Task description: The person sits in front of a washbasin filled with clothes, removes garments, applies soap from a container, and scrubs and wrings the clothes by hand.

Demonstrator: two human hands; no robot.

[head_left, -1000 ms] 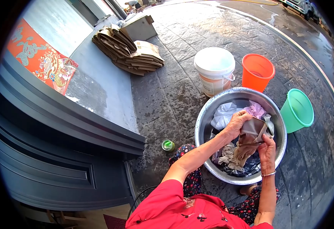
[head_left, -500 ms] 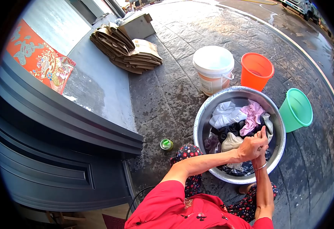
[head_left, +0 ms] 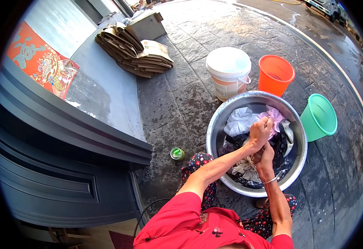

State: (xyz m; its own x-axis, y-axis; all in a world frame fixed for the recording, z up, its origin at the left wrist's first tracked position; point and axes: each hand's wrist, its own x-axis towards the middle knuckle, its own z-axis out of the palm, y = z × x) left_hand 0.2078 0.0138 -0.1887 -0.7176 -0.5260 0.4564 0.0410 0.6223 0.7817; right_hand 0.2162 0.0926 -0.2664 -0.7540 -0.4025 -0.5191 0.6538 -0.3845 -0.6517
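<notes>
A wide metal basin full of wet laundry stands on the paving before my knees. Over its middle, my left hand is closed in a fist just above my right hand, which wears a bangle at the wrist. Both hands grip a bunched beige cloth; its folds hang below them and the fingers partly hide it. Beyond my left hand lie a white cloth and a pink cloth. Dark garments fill the basin around the hands.
Past the basin stand a white bucket, an orange bucket and a green bucket. A small cup with something green sits on the paving at left. Flattened cardboard is stacked by the wall, near a dark door.
Both hands have moved left across the basin, from above the laundry onto the beige cloth. The cloth is now bunched up in them. My view has shifted slightly.
</notes>
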